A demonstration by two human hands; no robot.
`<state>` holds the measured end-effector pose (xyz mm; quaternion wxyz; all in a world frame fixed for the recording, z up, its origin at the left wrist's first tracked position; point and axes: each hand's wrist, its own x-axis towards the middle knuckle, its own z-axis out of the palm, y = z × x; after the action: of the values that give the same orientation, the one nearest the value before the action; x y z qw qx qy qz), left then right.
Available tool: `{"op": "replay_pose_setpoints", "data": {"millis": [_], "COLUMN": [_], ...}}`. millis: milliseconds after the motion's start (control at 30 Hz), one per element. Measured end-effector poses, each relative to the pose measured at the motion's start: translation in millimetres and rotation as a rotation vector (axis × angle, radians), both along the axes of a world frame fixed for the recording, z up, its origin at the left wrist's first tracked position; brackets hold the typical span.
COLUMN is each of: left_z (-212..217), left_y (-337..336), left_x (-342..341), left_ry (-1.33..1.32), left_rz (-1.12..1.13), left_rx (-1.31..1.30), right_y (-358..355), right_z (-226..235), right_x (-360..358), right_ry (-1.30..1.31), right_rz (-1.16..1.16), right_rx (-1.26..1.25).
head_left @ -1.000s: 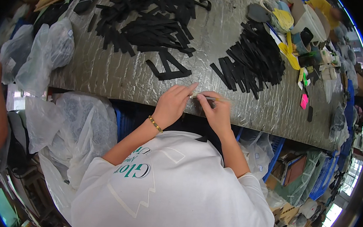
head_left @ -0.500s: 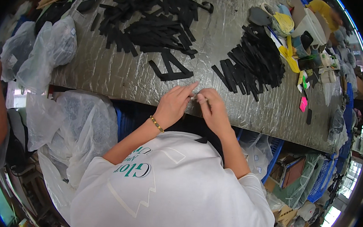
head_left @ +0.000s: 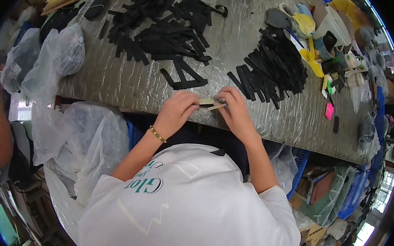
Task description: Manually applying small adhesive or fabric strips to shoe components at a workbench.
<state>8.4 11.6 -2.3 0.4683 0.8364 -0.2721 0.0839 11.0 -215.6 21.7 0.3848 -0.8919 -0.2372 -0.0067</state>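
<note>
Close to the table's near edge, both hands are at work with their fingertips a short way apart. My left hand (head_left: 178,108), a beaded bracelet on its wrist, pinches one end of a short pale yellowish strip (head_left: 205,101) with a darker lower edge. The strip's other end reaches the fingers of my right hand (head_left: 233,111). A thin pale stick-like piece (head_left: 217,107) pokes out from the right thumb and fingers; its kind is unclear. Just beyond the hands lie a few loose black fabric strips (head_left: 184,82).
A big heap of black strips (head_left: 166,37) lies at the far left, a second pile (head_left: 275,66) at the right. Plastic bags (head_left: 56,54) crowd the table's left edge. Tubs (head_left: 336,30) and yellow tape stand at the back right. A person's arm (head_left: 3,126) shows far left.
My hands were close together and have moved apart, the left one leftward. The pale strip and the thin stick-like piece between them now show plainly.
</note>
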Motion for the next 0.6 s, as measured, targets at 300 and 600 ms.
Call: {"op": "replay_pose_setpoints", "data": {"millis": [300, 600], "left_z": [10.7, 13.0], "left_y": [27.7, 15.6], "left_x": [5.9, 4.0], "left_ry": [0.001, 0.042], "left_rz": [0.381, 0.435], "left_rx": [-0.102, -0.173], "right_y": [-29.6, 22.8], "right_z": [-19.7, -28.0], "right_x": [-10.9, 34.0], "right_ry": [-0.254, -0.447], "right_rz": [-0.256, -0.027], "right_rx": [-0.300, -0.306]}}
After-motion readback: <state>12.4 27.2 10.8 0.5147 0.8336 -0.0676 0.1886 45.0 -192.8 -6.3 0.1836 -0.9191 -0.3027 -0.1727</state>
